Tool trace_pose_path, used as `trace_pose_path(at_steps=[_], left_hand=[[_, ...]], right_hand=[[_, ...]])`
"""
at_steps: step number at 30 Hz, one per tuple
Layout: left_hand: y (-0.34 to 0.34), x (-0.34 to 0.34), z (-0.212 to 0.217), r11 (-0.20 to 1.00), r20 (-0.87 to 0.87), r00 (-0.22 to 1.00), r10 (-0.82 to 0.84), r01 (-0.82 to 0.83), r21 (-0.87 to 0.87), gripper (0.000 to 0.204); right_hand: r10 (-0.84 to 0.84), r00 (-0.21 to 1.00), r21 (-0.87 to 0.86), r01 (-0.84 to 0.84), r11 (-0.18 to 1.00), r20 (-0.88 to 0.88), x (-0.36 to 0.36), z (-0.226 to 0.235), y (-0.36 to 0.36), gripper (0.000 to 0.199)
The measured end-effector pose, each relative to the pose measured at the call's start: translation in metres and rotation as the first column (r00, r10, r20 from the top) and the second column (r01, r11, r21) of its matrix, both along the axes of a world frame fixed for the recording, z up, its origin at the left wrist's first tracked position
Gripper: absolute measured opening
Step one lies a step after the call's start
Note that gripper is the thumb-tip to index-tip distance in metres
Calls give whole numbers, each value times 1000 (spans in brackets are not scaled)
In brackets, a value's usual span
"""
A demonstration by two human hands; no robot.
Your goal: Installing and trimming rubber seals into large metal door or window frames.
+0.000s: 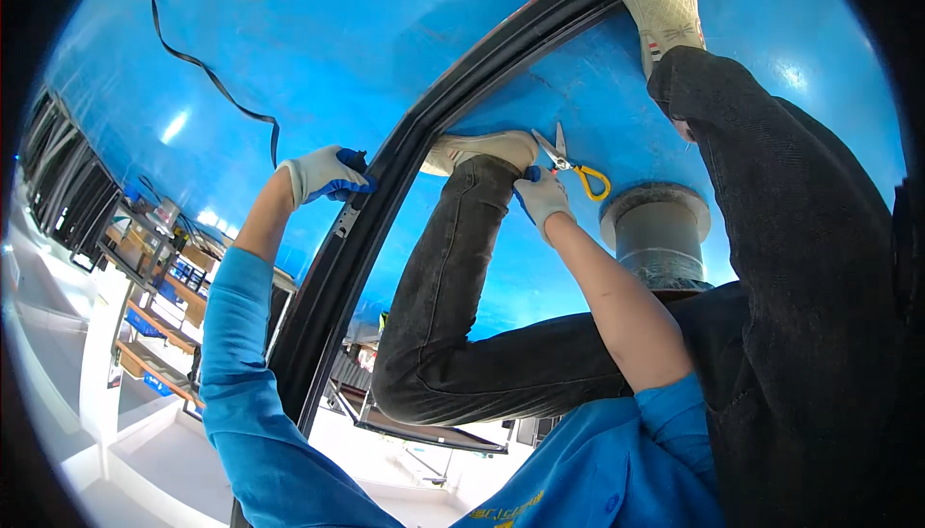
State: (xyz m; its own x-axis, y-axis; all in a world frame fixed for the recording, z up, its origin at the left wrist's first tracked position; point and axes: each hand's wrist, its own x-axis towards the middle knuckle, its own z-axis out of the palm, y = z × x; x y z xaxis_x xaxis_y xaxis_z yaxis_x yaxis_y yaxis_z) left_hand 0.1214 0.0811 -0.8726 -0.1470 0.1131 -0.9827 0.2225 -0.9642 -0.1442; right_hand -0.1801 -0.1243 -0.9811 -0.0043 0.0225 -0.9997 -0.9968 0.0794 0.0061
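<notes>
The left hand [326,175] grips the black frame [385,191] at nine o'clock. The right hand [541,197] reaches for yellow-handled scissors [575,166] lying on the blue floor [318,37] at twelve; its grip looks not yet closed. Any cutting seems ahead.

Gloved left hand [326,175] gripping the black frame strip [385,200] on the blue floor [318,37], gloved right hand [542,198] touching yellow-handled scissors [573,164], grey roll [658,234] just beside.
</notes>
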Motion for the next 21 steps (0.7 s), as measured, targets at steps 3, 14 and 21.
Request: trace_pose_path(at_steps=[3, 14, 21], left_hand=[[4, -2, 0, 994, 47, 994, 100, -98, -48, 37], [-33, -22, -35, 920, 108, 935, -337, 303, 247, 46], [1, -16, -49, 967, 48, 981, -188, 176, 184, 47]], right_hand=[[-12, 1000, 4, 12, 1000, -18, 3, 1, -3, 39], [16, 999, -15, -15, 1000, 31, -1, 2, -1, 37], [-28, 1000, 22, 28, 999, 13, 7, 5, -7, 43]])
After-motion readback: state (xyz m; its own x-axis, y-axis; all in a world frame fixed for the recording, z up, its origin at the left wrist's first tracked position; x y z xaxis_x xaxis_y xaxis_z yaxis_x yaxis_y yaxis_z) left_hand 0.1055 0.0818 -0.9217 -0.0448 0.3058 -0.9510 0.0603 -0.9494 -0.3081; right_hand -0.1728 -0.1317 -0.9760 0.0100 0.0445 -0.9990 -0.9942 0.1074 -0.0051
